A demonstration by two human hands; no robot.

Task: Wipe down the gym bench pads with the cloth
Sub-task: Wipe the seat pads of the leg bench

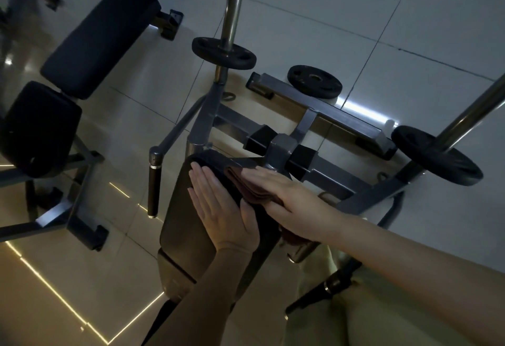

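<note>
**Cloth at the pad's far end, under the right hand**

- Cloth (246,189): brown, folded. It lies on the right-hand edge of the bench pad (185,222), close to the pad's far end. A bit of it shows again below the wrist, so it seems to drape down that side.
- Right hand (276,192): flat on the cloth, fingers straight and together, pressing rather than gripping. Fingertips point toward the pad's top corner.
- Left hand (218,209): flat on the bare pad face just beside the cloth, fingers straight and close together, holding nothing. Reads as bracing the pad.
- Pad's long axis runs from the far end, by the steel frame (276,143), back and down toward the person. Nearly all of the face lies on the near side of the cloth.
- Judgement: the stroke that counts is a pull along that axis, toward the body. The right hand is the one on the cloth. The left sits in the path across the face and would need to lift or shift.
- Second bench (101,36) stands well apart at left. Light is dim, so wet or dry surface cannot be told.
</note>
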